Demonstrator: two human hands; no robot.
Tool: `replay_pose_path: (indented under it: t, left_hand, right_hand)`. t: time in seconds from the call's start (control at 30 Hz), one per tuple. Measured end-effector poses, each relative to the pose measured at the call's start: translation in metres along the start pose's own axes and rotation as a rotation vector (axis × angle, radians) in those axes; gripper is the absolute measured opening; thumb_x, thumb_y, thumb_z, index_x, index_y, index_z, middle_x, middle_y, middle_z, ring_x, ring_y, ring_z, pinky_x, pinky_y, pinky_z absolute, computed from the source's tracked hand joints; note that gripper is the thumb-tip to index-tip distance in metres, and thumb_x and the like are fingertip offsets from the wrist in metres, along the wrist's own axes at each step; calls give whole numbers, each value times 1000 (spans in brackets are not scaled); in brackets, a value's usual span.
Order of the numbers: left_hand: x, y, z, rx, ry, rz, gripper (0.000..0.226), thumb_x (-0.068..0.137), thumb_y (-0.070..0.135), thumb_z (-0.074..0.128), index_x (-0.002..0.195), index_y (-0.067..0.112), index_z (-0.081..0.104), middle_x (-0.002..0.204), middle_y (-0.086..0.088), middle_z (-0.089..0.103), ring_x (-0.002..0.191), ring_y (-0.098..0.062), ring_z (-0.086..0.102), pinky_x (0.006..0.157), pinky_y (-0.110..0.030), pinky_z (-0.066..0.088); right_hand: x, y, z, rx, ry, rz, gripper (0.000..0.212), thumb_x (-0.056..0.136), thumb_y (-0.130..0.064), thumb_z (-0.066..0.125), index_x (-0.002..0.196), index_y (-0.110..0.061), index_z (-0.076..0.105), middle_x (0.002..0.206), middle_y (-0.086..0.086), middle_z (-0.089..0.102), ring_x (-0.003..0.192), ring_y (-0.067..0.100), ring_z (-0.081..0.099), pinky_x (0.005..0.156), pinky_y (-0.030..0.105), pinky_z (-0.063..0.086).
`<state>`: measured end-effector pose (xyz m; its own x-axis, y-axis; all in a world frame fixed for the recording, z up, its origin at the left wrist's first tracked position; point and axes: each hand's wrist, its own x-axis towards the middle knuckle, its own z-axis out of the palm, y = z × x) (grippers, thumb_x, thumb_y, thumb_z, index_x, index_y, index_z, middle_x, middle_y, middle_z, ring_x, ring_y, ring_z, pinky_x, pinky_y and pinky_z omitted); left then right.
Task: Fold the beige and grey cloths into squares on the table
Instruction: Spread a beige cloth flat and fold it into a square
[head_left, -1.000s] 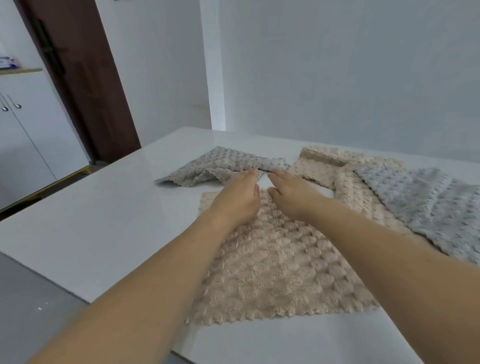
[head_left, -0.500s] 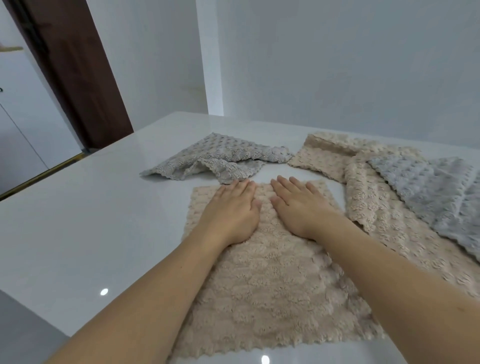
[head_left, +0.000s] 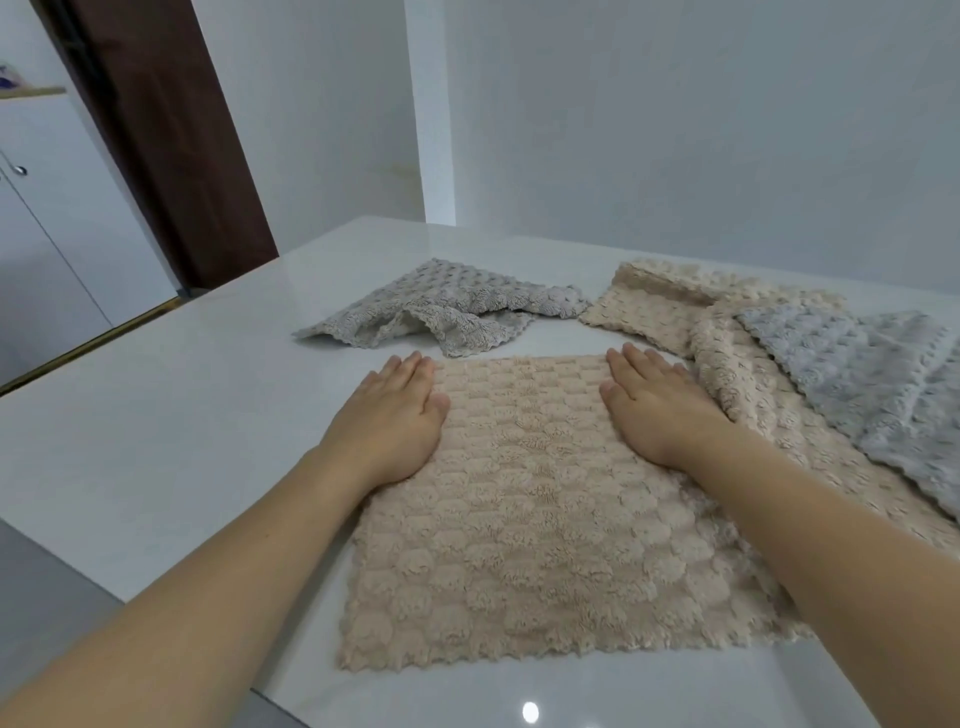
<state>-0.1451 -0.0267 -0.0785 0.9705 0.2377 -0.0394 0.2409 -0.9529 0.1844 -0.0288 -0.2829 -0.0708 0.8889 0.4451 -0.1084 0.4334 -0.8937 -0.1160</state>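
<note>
Hands (head_left: 395, 415) spread apart, beige cloth (head_left: 540, 519) flat

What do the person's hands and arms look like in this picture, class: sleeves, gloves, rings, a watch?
Both arms are bare as far up as the frame shows, with no sleeve in view. The left hand and right hand wear no gloves. No ring, watch, bracelet or marking shows on either hand or wrist. The fingernails look short and unpainted.

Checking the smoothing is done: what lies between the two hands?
Only the beige cloth itself, flat, between the left hand and right hand in the head view.
</note>
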Motion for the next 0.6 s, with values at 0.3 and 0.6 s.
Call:
replay_pose_path:
  t: [0.3, 0.6]
  left_hand:
    - [-36, 62, -15, -68, 83, 50, 61, 104, 37, 21, 157, 12, 5, 165, -5, -5, 151, -19, -7, 123, -39, -3]
    - [-54, 74, 16, 29, 39, 86, 64, 103, 46, 13, 157, 16, 0, 165, 1, -6, 151, -13, -9, 122, -37, -5]
  right_hand:
    - [-51, -50, -15, -5, 113, -179, 59, 103, -44, 7, 155, -19, 0, 162, -3, -7, 149, 15, -5, 121, 37, -3]
    - [-62, -46, 15, 12, 33, -129, 59, 102, -45, 6, 155, -21, -3, 162, -6, -10, 148, 11, -10, 121, 38, -5]
